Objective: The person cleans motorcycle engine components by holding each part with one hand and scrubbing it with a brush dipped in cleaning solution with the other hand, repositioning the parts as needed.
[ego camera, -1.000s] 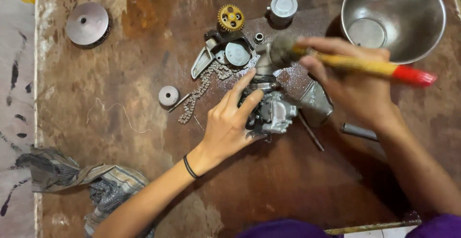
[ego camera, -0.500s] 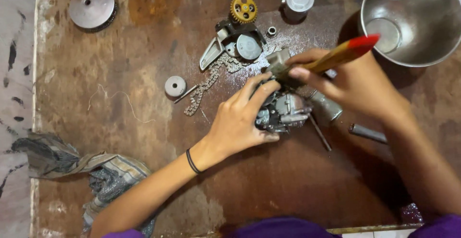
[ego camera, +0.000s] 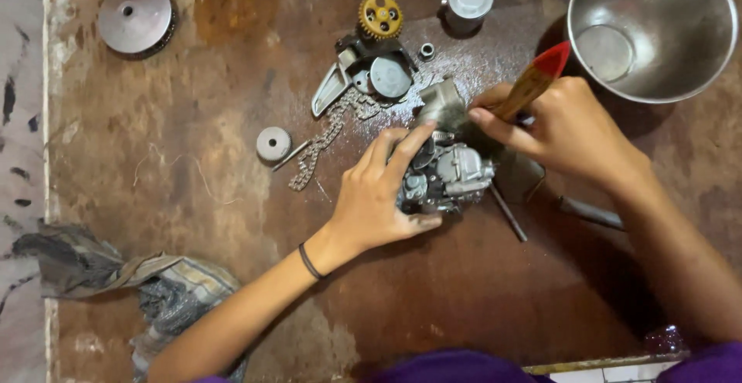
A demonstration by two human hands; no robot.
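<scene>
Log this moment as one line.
left hand: holds engine part | right hand: holds paintbrush, bristles on part | nearby: chain, steel bowl, rag

A small engine repair workshop, seen from above.

A stained, rusty brown worktable point(ego camera: 154, 182) carries loose machine parts: a yellow toothed sprocket point(ego camera: 380, 16), a grey drive chain point(ego camera: 325, 139), round metal discs point(ego camera: 135, 17), a steel bowl point(ego camera: 653, 27) and a dirty crumpled rag point(ego camera: 131, 282).
</scene>
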